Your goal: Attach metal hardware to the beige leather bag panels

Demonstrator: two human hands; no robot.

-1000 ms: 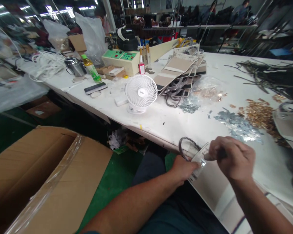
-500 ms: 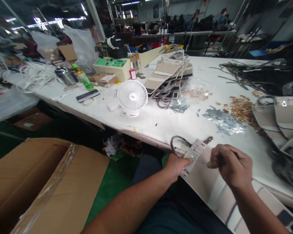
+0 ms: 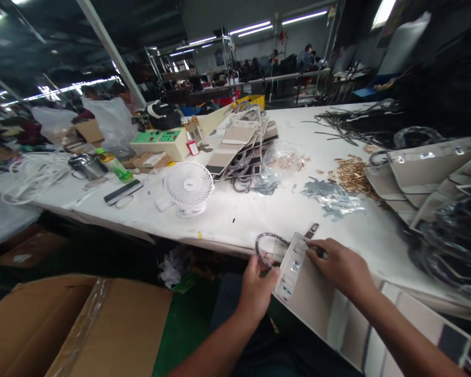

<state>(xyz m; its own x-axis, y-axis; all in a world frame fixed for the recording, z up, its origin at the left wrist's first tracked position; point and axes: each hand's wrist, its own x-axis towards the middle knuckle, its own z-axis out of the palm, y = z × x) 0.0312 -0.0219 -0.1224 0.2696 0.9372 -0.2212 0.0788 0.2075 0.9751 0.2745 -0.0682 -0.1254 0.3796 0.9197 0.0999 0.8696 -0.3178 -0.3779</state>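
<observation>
A flat beige bag panel (image 3: 317,303) lies over the near edge of the white table (image 3: 259,209), with a dark braided handle loop (image 3: 265,246) at its top end. My left hand (image 3: 259,285) pinches the panel's top edge just under the loop. My right hand (image 3: 339,264) rests on the panel's upper part with its fingers curled, pressing near a small dark strap tab (image 3: 312,230). What my right hand's fingers hold is hidden.
A small white desk fan (image 3: 188,186) stands left of centre. Behind it lie a stack of bag panels (image 3: 239,144), silver pieces (image 3: 332,193), gold fittings (image 3: 351,173) and a green-topped machine (image 3: 160,141). More bag parts (image 3: 427,173) pile at the right. An open cardboard box (image 3: 82,324) sits on the floor.
My view has swung up and to the right. My left hand shifted under the handle loop. My right hand moved left along the panel's top toward the strap tab.
</observation>
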